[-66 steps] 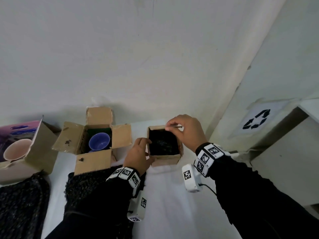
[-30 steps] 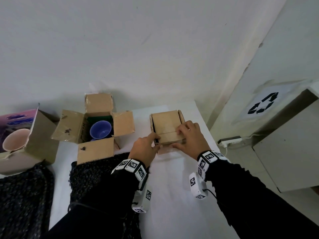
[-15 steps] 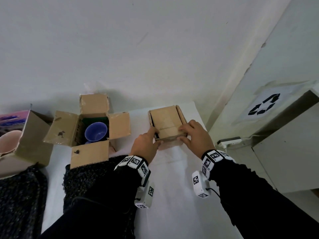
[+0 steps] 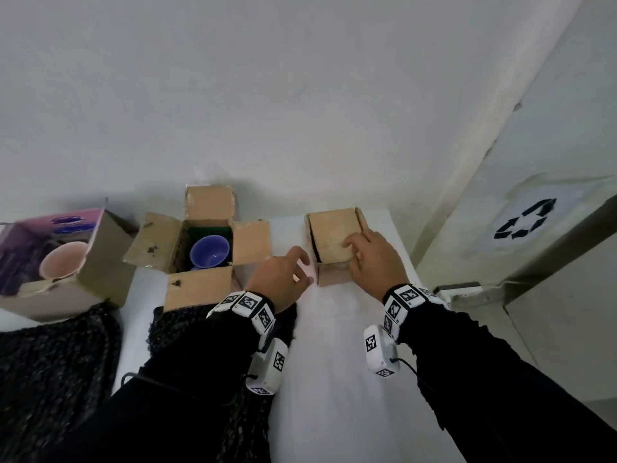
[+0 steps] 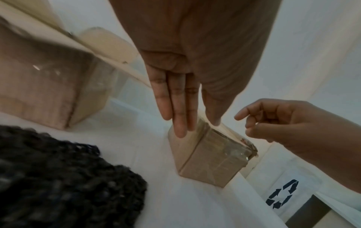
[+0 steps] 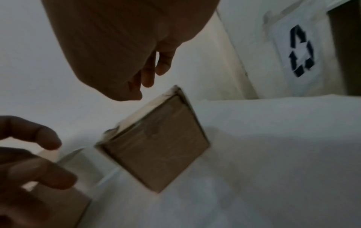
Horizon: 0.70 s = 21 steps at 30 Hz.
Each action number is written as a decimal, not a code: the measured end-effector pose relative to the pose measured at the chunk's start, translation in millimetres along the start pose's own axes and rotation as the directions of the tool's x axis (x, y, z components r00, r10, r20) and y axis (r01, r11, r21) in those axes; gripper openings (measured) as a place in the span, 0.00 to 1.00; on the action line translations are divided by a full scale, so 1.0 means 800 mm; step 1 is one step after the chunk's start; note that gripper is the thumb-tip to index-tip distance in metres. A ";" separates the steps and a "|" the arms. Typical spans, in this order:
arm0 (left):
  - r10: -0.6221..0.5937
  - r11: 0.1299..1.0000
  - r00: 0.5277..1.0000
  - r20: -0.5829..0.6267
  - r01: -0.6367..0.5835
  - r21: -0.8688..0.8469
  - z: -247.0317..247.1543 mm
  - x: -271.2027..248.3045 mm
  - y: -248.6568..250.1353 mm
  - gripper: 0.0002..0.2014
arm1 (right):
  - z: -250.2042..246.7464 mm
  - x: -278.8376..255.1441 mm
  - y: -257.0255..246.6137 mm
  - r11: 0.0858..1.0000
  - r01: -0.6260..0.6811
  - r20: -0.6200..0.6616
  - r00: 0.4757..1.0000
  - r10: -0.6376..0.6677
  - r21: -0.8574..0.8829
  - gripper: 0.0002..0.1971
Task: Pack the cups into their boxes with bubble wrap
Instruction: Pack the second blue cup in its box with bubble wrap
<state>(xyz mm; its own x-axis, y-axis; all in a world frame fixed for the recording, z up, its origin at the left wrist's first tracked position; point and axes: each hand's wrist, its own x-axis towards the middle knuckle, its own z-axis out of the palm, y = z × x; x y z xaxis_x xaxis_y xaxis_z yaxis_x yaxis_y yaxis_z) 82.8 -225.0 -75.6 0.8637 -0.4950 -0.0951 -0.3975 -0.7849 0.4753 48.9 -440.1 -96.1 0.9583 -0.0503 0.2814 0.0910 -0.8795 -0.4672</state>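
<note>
- A small brown cardboard box, its top flaps folded down, stands on the white table near the far right corner, close to the wall; a dark gap shows along its left edge, and the left wrist view shows glossy tape on its side.
- The right hand rests on the near part of the box top, fingers loosely bent over the flap; whether they press down cannot be told.
- The left hand hovers just left of the box, fingers straight and spread apart from the thumb, holding nothing.
- To the left, a second cardboard box stands with all four flaps spread open; a blue cup sits upright inside against a dark green lining.
- Further left, a pink-printed box lies on its side with a pale pink cup in its mouth.
- Dark bubble wrap sheets lie along the near left of the table.
- A recycling sign is stuck to the surface at right.
</note>
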 end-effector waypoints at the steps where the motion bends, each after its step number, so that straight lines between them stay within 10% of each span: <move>1: 0.016 0.999 1.000 0.016 -0.016 0.029 -0.009 -0.012 -0.004 0.09 | 0.004 0.001 -0.017 0.999 0.019 0.016 1.000 -0.020 0.028 0.13; 11: -0.190 0.978 0.976 0.102 0.179 0.108 -0.052 -0.162 -0.131 0.09 | 0.086 -0.074 -0.172 0.951 0.112 0.465 0.852 -0.241 0.288 0.11; 18: -0.311 0.947 0.905 0.289 0.269 0.178 -0.012 -0.228 -0.205 0.26 | 0.143 -0.111 -0.216 0.985 0.114 0.642 0.767 -0.005 -0.129 0.34; 21: -0.262 0.961 0.940 0.218 0.233 0.147 0.002 -0.241 -0.213 0.29 | 0.152 -0.118 -0.229 0.972 0.131 0.604 0.797 0.015 -0.197 0.27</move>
<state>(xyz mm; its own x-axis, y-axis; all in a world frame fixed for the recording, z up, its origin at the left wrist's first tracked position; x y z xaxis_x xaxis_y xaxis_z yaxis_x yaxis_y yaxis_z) -16.5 4.0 -139.5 0.8485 -0.3413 -0.4045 -0.2263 -0.9248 0.3058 -25.2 -216.2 -139.2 0.9288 0.2327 -0.2884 0.1609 -0.9543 -0.2517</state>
